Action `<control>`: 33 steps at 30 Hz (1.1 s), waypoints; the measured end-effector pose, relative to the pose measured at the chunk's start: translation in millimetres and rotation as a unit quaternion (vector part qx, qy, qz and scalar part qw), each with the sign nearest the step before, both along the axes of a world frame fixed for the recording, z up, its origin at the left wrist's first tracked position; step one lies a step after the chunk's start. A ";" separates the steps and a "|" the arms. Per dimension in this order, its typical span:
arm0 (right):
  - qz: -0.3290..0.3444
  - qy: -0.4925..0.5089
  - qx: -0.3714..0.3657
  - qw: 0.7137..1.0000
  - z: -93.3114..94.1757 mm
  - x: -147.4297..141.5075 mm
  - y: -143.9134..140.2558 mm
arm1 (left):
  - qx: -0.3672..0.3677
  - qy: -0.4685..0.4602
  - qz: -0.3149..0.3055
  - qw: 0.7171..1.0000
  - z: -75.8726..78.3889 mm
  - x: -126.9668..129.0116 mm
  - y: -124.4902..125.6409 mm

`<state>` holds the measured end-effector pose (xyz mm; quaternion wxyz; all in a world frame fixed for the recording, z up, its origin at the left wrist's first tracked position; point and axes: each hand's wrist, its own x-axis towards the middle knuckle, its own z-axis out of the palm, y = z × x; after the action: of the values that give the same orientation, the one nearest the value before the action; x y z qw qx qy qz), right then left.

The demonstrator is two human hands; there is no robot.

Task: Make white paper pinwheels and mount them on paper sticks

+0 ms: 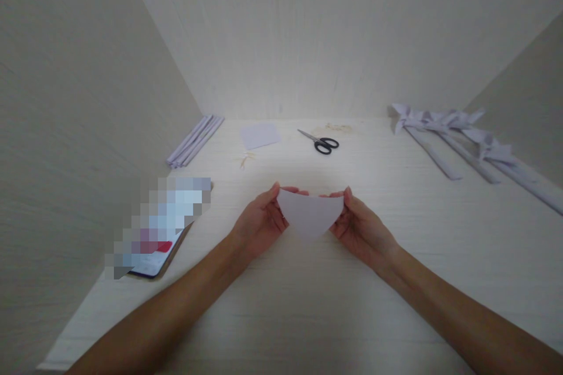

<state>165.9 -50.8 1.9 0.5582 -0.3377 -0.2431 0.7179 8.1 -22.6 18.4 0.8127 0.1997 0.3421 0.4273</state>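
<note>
Left hand [259, 220] and right hand [368, 229] pinch a white paper piece [310, 210] between them, on the near side of the scissors [323, 143].
The left thumb presses one upper corner, fingers curled behind; the right mirrors it at the other, both hands closed onto the thin edge. The smooth paper narrows downward from a gently sagging top. Left of the scissors lie a glossy phone [178, 240], slim rolled paper sticks [196, 142] and a flat sheet [259, 136]; right of them, paper stems [433, 152] with crumpled, pointed ends, on the faintly grained bench [461, 258].
</note>
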 end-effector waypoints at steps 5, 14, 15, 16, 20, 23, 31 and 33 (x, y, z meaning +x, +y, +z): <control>-0.006 0.013 0.002 1.000 0.5 -3.5 -1.9 | -0.030 -0.007 0.005 1.000 -1.1 7.9 -7.2; -0.208 -0.274 0.127 0.930 -4.9 10.3 0.2 | 0.114 0.057 -0.028 0.991 -11.7 7.1 -10.8; -0.255 -0.308 0.135 0.907 -6.5 12.4 1.7 | 0.114 0.067 -0.023 0.991 -12.9 7.0 -10.4; -0.285 -0.336 0.135 0.887 -7.8 14.3 3.1 | 0.114 0.077 -0.020 0.990 -13.6 6.8 -10.0; -0.286 -0.439 0.136 0.841 -8.1 18.8 4.9 | 0.168 0.182 -0.002 0.969 -10.6 4.0 -7.3; -0.241 -0.514 0.162 0.807 -4.6 16.6 0.8 | 0.268 0.332 -0.034 0.904 -4.0 1.6 -6.9; -0.149 -0.594 0.207 0.763 -0.4 4.5 -7.9 | 0.462 0.500 -0.175 0.711 1.4 7.6 -16.3; -0.141 -0.594 0.209 0.764 -0.5 3.6 -8.2 | 0.479 0.523 -0.165 0.685 -0.1 8.4 -17.7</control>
<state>169.5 -59.0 1.3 0.4538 -0.6018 -0.6197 0.2188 16.4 -40.3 18.3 0.3525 0.8065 0.4216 0.2182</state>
